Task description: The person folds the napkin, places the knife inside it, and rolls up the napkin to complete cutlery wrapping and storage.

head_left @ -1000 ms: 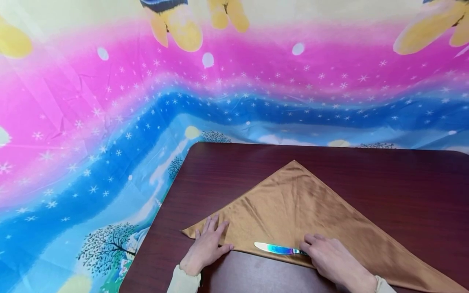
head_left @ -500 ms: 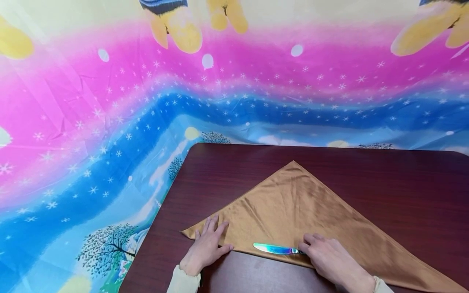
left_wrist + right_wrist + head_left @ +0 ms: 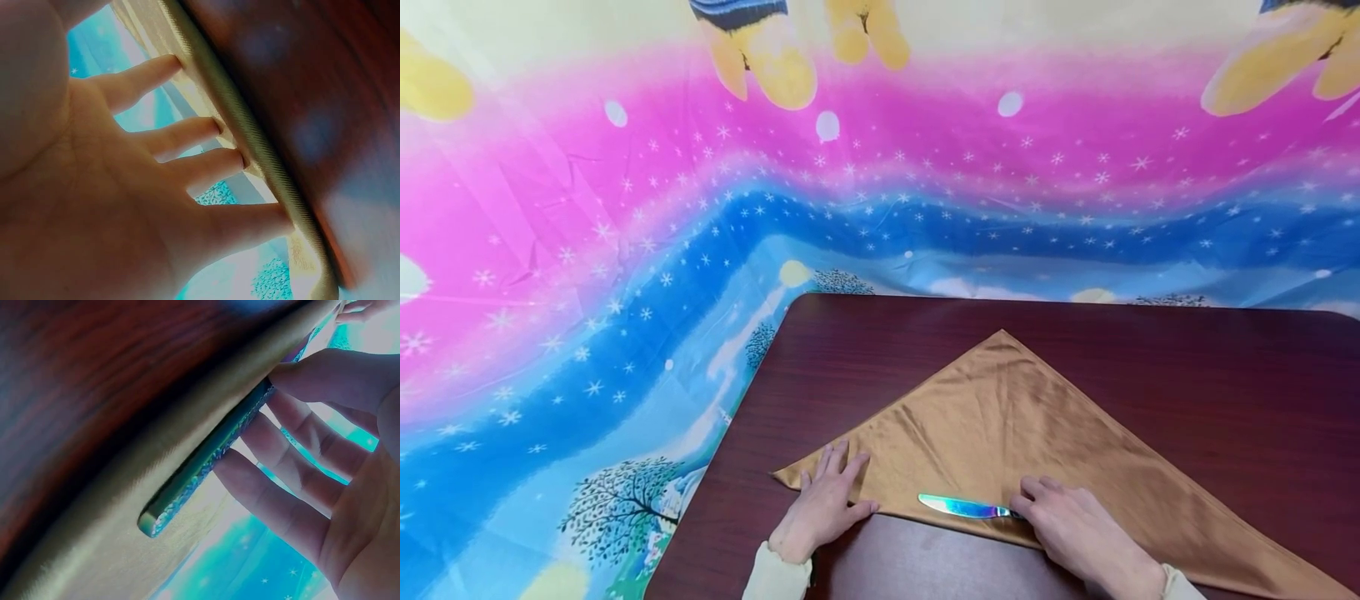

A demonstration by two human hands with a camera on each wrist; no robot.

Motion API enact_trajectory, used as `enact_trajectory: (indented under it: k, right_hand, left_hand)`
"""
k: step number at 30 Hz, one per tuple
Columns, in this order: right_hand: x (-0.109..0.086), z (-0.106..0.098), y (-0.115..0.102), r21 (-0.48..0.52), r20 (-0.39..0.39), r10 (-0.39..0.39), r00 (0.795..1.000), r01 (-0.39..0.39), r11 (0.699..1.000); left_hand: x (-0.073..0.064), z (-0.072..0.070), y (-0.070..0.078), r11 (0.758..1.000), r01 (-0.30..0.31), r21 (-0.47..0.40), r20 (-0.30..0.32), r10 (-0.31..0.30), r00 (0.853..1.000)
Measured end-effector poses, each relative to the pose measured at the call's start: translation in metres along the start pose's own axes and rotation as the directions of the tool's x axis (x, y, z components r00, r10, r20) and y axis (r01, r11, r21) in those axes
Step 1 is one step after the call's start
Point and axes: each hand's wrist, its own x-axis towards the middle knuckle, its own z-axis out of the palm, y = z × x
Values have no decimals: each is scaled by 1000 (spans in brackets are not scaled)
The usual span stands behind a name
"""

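A golden-brown satiny napkin (image 3: 1000, 408), folded into a large triangle, lies on the table with its point toward the back. Near its front fold lies a shiny rainbow-coloured table knife (image 3: 961, 507), blade pointing left. My right hand (image 3: 1078, 529) grips the knife by its handle. The right wrist view shows the patterned handle (image 3: 203, 465) between thumb and fingers, its end sticking out. At the napkin's left corner my left hand (image 3: 822, 512) rests with spread, straight fingers. Those fingertips (image 3: 284, 219) touch the cloth by the fold in the left wrist view.
The dark reddish-brown wooden table (image 3: 1240, 383) has rounded corners and extends behind and right of the napkin. A bright printed backdrop (image 3: 880, 167) in pink and blue with snowflakes hangs behind it and along its left side.
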Motion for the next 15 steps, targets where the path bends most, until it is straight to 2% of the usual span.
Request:
enact_trajectory:
  k: [15]
  right_hand:
    - [0, 1, 2, 17, 4, -1, 1000, 1, 1000]
  left_hand:
    - [-1, -1, 2, 1000, 15, -6, 18, -15, 1000]
